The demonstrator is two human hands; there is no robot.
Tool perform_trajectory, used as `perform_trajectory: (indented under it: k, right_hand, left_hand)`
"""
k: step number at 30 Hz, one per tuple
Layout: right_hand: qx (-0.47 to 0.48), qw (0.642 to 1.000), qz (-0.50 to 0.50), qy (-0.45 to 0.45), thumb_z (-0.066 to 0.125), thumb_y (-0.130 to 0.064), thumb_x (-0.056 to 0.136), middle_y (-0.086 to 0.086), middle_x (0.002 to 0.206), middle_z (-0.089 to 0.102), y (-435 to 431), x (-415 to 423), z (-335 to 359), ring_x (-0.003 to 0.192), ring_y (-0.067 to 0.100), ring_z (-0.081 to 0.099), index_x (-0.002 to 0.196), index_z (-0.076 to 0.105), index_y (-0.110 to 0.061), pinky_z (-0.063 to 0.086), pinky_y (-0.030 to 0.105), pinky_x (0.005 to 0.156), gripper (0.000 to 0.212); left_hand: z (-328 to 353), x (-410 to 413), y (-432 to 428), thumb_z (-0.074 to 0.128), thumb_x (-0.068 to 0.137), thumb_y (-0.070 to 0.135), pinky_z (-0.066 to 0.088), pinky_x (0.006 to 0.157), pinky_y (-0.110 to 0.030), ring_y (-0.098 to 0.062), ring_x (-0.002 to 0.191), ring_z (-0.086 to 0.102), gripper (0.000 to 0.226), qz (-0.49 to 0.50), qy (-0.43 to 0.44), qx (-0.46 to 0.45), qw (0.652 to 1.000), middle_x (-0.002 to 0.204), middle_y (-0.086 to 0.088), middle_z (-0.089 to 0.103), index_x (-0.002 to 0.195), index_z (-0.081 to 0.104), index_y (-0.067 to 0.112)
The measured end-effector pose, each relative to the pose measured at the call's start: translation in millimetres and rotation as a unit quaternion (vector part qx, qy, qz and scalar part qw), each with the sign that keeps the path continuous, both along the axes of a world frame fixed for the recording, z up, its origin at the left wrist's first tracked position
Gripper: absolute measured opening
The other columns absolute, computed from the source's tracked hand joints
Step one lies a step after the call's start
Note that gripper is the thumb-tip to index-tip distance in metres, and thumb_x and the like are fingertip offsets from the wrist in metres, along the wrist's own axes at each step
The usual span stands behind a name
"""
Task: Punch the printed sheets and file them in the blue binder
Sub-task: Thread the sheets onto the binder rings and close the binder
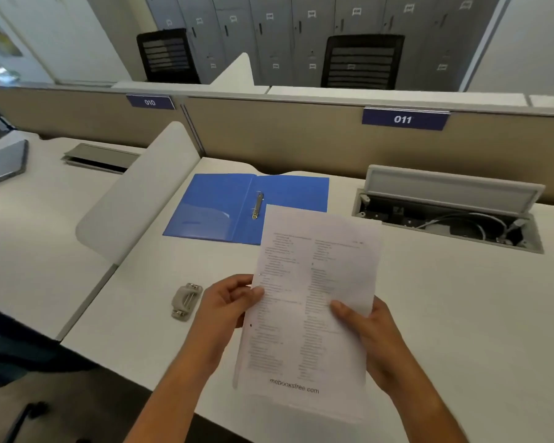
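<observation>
I hold the printed sheets (307,308) upright over the white desk (461,298), text facing me. My left hand (227,298) grips their left edge and my right hand (362,321) grips their right side. A dark punched hole shows near the left margin. The blue binder (218,209) lies open and flat behind the sheets, its metal rings visible at the spine; the sheets cover its lower right corner. A grey hole punch (186,301) rests on the desk just left of my left hand.
An open cable tray (451,215) with wires is sunk in the desk at the right. A white curved divider (135,193) separates this desk from the left one, where a tablet (4,163) lies. Beige partition labelled 011 stands behind.
</observation>
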State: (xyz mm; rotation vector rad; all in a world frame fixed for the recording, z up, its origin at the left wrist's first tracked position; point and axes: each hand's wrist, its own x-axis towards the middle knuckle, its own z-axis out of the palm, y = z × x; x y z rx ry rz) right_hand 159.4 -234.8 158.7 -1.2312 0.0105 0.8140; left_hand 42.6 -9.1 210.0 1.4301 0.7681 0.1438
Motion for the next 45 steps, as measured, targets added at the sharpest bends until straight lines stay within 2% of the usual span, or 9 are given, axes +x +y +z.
perform_trajectory:
  k: [9, 14, 18, 25, 32, 35, 40, 42, 45]
  right_hand:
    - [-0.014, 0.999, -0.010, -0.029, 0.073, -0.010, 0.101, 0.013, 0.128, 0.081, 4.4, -0.9, -2.6, 0.115, 0.039, 0.079, 0.135, 0.073, -0.010, 0.061, 0.061, 0.102, 0.034]
    - [-0.035, 0.997, -0.049, -0.039, 0.075, -0.009, 0.099, 0.010, 0.126, 0.082, 33.3, -2.6, -8.0, 0.114, 0.035, 0.080, 0.133, 0.074, -0.011, 0.060, 0.061, 0.105, 0.034]
    - [-0.045, 0.997, -0.059, -0.038, 0.075, -0.014, 0.099, 0.009, 0.127, 0.082, 61.2, -2.7, -7.5, 0.113, 0.035, 0.080, 0.134, 0.072, -0.012, 0.061, 0.059, 0.102, 0.035]
    - [-0.078, 0.992, -0.086, -0.046, 0.078, -0.013, 0.096, 0.009, 0.123, 0.084, 115.1, 9.4, -15.9, 0.108, 0.036, 0.082, 0.132, 0.073, -0.012, 0.065, 0.059, 0.094, 0.036]
    - [-0.081, 0.992, -0.088, -0.028, 0.076, -0.013, 0.098, 0.006, 0.124, 0.083, 145.0, 18.7, -20.2, 0.107, 0.033, 0.082, 0.134, 0.072, -0.015, 0.069, 0.049, 0.084, 0.036]
    - [-0.083, 0.992, -0.091, -0.020, 0.074, -0.016, 0.099, 0.004, 0.125, 0.083, 152.1, 21.7, -22.4, 0.110, 0.031, 0.082, 0.136, 0.072, -0.018, 0.068, 0.048, 0.087, 0.037]
    - [-0.131, 0.980, -0.151, -0.012, 0.074, -0.008, 0.099, 0.011, 0.116, 0.085, 154.9, 29.4, -39.6, 0.101, 0.036, 0.083, 0.127, 0.075, -0.012, 0.065, 0.055, 0.092, 0.029]
    - [-0.153, 0.971, -0.181, -0.008, 0.076, -0.007, 0.098, 0.011, 0.109, 0.086, 153.1, 35.0, -43.7, 0.093, 0.035, 0.084, 0.121, 0.077, -0.011, 0.067, 0.046, 0.082, 0.024]
    - [-0.184, 0.957, -0.222, -0.003, 0.078, -0.006, 0.095, 0.004, 0.100, 0.087, 142.8, 45.7, -47.1, 0.090, 0.033, 0.082, 0.116, 0.078, -0.010, 0.066, 0.033, 0.068, 0.021]
  left_hand:
    - [-10.9, 5.8, 14.6, 0.076, 0.097, 0.020, 0.069, 0.076, -0.042, -0.022, 0.088, 0.082, 0.008, -0.013, 0.005, 0.106, 0.994, 0.100, 0.003, 0.084, 0.105, 0.076, 0.016]
    - [-31.6, 17.7, 52.5, 0.075, 0.098, 0.014, 0.068, 0.079, -0.045, -0.031, 0.094, 0.082, 0.012, -0.044, 0.015, 0.047, 0.998, 0.102, -0.005, 0.085, 0.109, 0.077, 0.009]
    - [-37.7, 27.9, 88.0, 0.074, 0.098, 0.014, 0.066, 0.077, -0.037, -0.028, 0.094, 0.082, 0.014, -0.053, 0.000, 0.013, 0.998, 0.104, -0.007, 0.084, 0.111, 0.079, 0.010]
    - [-51.5, 45.3, 143.8, 0.071, 0.101, 0.022, 0.067, 0.088, -0.046, -0.027, 0.098, 0.082, 0.020, -0.087, 0.022, -0.005, 0.996, 0.111, -0.003, 0.083, 0.118, 0.077, 0.013]
    - [-60.3, 56.5, 175.7, 0.069, 0.102, 0.022, 0.066, 0.088, -0.044, -0.026, 0.099, 0.082, 0.021, -0.097, 0.029, -0.025, 0.995, 0.112, -0.001, 0.083, 0.121, 0.076, 0.014]
    - [-68.2, 60.0, 181.8, 0.070, 0.102, 0.022, 0.066, 0.088, -0.045, -0.027, 0.099, 0.082, 0.022, -0.088, 0.029, -0.037, 0.995, 0.113, -0.002, 0.083, 0.121, 0.076, 0.013]
    - [-87.6, 81.2, 188.8, 0.073, 0.100, 0.017, 0.065, 0.072, -0.038, -0.027, 0.085, 0.080, 0.016, -0.094, 0.029, -0.052, 0.994, 0.104, -0.013, 0.083, 0.111, 0.078, 0.007]
    - [-98.1, 109.5, 208.5, 0.074, 0.100, 0.020, 0.067, 0.068, -0.037, -0.028, 0.085, 0.082, 0.020, -0.076, 0.033, -0.035, 0.996, 0.109, -0.011, 0.083, 0.116, 0.077, 0.009]
    - [-132.8, 167.5, 256.1, 0.074, 0.100, 0.019, 0.068, 0.073, -0.037, -0.032, 0.095, 0.079, 0.032, -0.019, 0.048, 0.071, 0.996, 0.125, -0.016, 0.076, 0.130, 0.070, 0.010]
